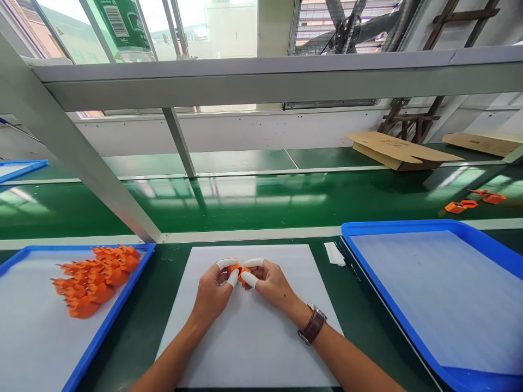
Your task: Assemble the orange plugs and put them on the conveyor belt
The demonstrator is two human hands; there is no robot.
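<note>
Over a white sheet (261, 332), my left hand (217, 288) and my right hand (266, 283) meet, both pinching one small orange plastic part (241, 274). White finger cots cover the thumb and index fingertips of each hand. Much of the part is hidden behind the fingers, so its full shape does not show. Left of the sheet, a blue-rimmed tray (112, 321) holds several similar orange parts (98, 272) standing in packed rows.
At the right lies another blue tray (408, 348) lined with white. A torn white scrap (334, 253) sits beside it. Beyond, a green conveyor belt (261, 204) carries orange pieces (461, 206). Cardboard (400, 147) rests behind the belt. A metal frame post (93, 158) slants down at the left.
</note>
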